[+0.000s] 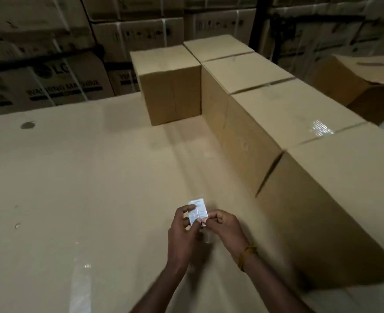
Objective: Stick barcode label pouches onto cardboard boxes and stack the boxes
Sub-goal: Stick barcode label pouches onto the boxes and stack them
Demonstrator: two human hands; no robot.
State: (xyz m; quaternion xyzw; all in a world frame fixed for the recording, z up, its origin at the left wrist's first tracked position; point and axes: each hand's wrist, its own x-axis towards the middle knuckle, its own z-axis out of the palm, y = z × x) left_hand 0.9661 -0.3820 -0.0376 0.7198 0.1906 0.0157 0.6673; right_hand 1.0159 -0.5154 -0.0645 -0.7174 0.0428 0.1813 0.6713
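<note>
A small clear pouch with a white barcode label point(197, 211) is held low in the middle of the view, above a broad cardboard surface point(73, 188). My left hand point(183, 231) pinches its left edge and my right hand point(226, 227) pinches its lower right corner. A row of plain brown cardboard boxes runs along the right: the nearest box point(344, 195), one behind it point(283, 114), and further ones point(243, 71) toward the back. A single box point(170, 86) stands left of the row's far end. No label is visible on any of them.
Large strapped cartons printed "washing machine" point(58, 82) are stacked along the back wall. Another brown box point(362, 80) sits at the far right behind the row. A dark upright post point(257, 23) rises at the back. A grey round spot point(27, 125) marks the surface at left.
</note>
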